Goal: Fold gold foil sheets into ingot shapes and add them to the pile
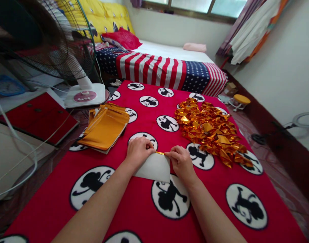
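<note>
A sheet of paper (154, 168), white side up with a thin gold edge at its far side, lies on the red blanket (212, 199). My left hand (139, 151) presses its far left corner with curled fingers. My right hand (181, 161) pinches the far right edge. A stack of flat gold foil sheets (106, 127) sits to the left of my hands. A heap of folded gold foil pieces (211, 130) lies to the right and further away.
A standing fan (85, 96) with a white base is at the far left. A red panel (38, 116) lies on the floor beside it. A bed with a striped and starred cover (164, 69) is beyond the blanket. A yellow-lidded container (241, 100) stands far right.
</note>
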Demonstrator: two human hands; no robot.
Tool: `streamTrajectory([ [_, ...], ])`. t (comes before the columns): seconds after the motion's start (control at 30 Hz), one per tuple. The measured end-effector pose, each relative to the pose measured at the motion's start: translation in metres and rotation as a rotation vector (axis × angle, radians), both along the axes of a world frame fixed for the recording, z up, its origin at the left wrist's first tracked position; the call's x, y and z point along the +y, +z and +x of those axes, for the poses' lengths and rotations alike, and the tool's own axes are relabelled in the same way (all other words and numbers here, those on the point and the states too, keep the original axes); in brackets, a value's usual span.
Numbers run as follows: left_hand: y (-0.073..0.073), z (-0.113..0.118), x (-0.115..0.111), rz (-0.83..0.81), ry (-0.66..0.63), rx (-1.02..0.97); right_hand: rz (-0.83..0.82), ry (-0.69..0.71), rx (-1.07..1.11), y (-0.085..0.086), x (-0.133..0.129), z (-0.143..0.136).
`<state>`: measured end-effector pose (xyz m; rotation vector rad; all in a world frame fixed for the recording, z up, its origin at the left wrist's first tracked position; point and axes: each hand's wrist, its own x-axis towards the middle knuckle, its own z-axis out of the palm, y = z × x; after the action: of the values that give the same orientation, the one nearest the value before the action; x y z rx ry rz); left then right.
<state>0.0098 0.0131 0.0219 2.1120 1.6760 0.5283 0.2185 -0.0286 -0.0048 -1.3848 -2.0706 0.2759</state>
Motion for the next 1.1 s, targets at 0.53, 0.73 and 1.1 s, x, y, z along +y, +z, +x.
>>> streamTrajectory([
  [0.53, 0.005, 0.006, -0.012, 0.013, -0.087, 0.099, -0.064, -0.25, -0.009, 0.006, -0.001, -0.016],
  [0.73, 0.008, -0.005, -0.016, -0.07, -0.12, -0.039, -0.123, -0.244, 0.045, 0.01, -0.001, -0.012],
  [1.1, 0.017, -0.009, -0.018, -0.591, -0.275, -0.638, -0.291, 0.168, 0.166, 0.049, 0.03, -0.01],
])
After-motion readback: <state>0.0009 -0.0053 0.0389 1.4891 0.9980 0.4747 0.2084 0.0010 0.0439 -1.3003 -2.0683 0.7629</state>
